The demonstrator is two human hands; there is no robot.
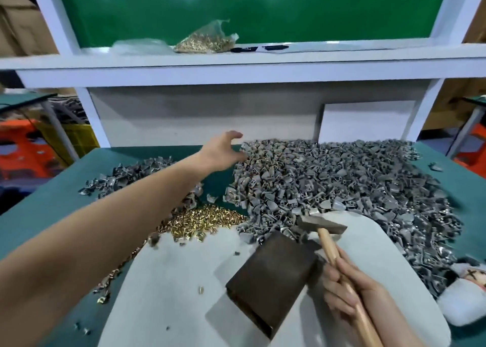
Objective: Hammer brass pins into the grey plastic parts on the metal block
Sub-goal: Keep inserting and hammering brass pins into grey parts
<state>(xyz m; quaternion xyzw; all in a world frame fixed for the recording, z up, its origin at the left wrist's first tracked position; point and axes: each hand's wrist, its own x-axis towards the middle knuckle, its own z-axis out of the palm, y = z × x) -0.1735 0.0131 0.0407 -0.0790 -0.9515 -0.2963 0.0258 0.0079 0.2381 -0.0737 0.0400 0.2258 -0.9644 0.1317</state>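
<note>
Hammer (pixel 326 237) in right hand (pixel 345 291), seemingly aloft

Shiny gold brass pins (pixel 207 219) and dull grey plastic parts (pixel 342 178) covered a teal tabletop (pixel 47 207), the rectangular metal block (pixel 271 275) was dark brown, its flat pad (pixel 168 281) pale grey, the wooden hammer handle (pixel 331 244) light tan.

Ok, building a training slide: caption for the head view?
Left hand reaches toward grey plastic parts; right hand holds hammer near metal block.
</note>
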